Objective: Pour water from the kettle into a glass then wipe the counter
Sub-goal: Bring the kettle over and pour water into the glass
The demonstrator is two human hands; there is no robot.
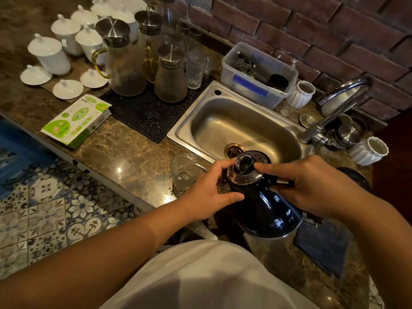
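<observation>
Kettle [265, 204] first: dark and glossy, it sits low centre of the frame, tipped toward the upper left with its silver top leaning over the near edge of the sink [236, 121]. There is only the one view, from the head, looking down.

The right hand [312, 188] wraps the handle side, its grip closed round it, the forefinger stretched onto the lid [245, 166] — to my eye, to keep the lid from dropping off as the pot tilts. The left hand [207, 195] has a looser grip: thumb laid along the black body, forefinger reaching up to the lid's rim, steadying more than carrying.

Just left of the kettle top, centre of the frame, stands the glass [184, 170] on the brown stone worktop [124, 157] by the sink's corner; it looks nearly empty, and I cannot make out a stream. Close to the sink is a sensible spot — spills run off. A dark cloth [323, 246] lies at lower right, handy for the wiping. Pouring seems just begun or about to be.
</observation>
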